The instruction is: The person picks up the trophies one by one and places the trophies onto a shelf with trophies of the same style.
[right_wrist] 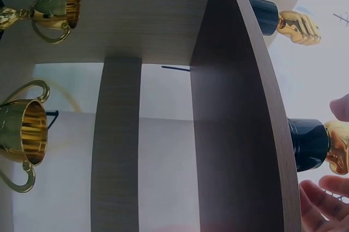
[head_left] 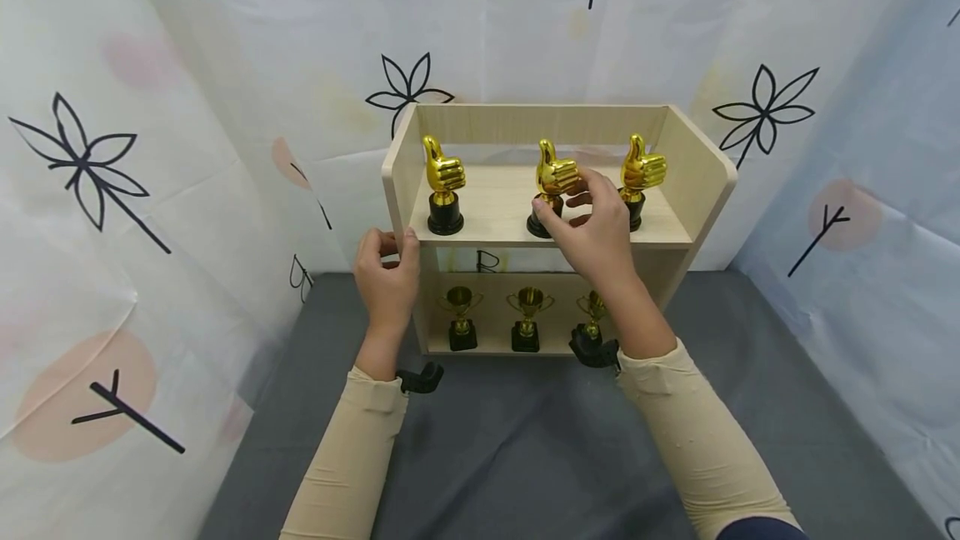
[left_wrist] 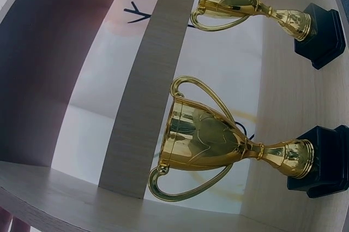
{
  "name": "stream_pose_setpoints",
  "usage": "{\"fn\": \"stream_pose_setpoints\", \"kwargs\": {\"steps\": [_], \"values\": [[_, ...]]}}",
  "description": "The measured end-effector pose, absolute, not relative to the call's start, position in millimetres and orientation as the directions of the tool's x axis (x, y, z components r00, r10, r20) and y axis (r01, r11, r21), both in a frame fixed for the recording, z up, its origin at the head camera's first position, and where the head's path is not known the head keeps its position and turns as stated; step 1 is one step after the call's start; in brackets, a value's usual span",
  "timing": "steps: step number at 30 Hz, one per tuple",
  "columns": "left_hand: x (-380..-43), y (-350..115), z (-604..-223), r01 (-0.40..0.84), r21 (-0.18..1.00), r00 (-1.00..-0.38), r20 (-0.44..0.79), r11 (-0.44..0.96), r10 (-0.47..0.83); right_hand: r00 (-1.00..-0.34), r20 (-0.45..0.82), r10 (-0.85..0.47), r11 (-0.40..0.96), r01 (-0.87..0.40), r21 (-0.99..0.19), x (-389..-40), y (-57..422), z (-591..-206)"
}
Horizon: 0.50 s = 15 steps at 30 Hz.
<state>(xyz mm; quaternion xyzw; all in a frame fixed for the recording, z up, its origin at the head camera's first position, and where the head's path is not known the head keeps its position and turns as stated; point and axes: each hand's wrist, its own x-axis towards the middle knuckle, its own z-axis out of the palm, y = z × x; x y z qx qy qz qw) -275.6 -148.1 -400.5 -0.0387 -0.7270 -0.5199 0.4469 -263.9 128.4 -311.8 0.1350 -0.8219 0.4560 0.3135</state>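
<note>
A pale wooden two-tier shelf stands in front of me. My left hand holds the front edge of its left side panel, thumb on the edge and fingers bent outside it. Three gold thumbs-up trophies on black bases stand on the upper board: left, middle and right. Around the middle one is my right hand, thumb on its left, fingers on its right. The right wrist view shows small gaps between the fingers and that trophy.
Below, three gold trophy cups stand on the lower board: left, middle and right, the last partly hidden by the right wrist and its black camera mount. Grey cloth covers the table; patterned white sheets surround it.
</note>
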Motion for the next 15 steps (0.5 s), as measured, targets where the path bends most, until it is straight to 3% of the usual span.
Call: {"fn": "stream_pose_setpoints", "kwargs": {"steps": [15], "values": [[-276.4,-148.4,-401.5,0.513,0.735,-0.604,0.676,0.443,-0.422,-0.759,0.647,0.080,0.583,-0.490,-0.648,-250.7,131.7,-320.7]]}}
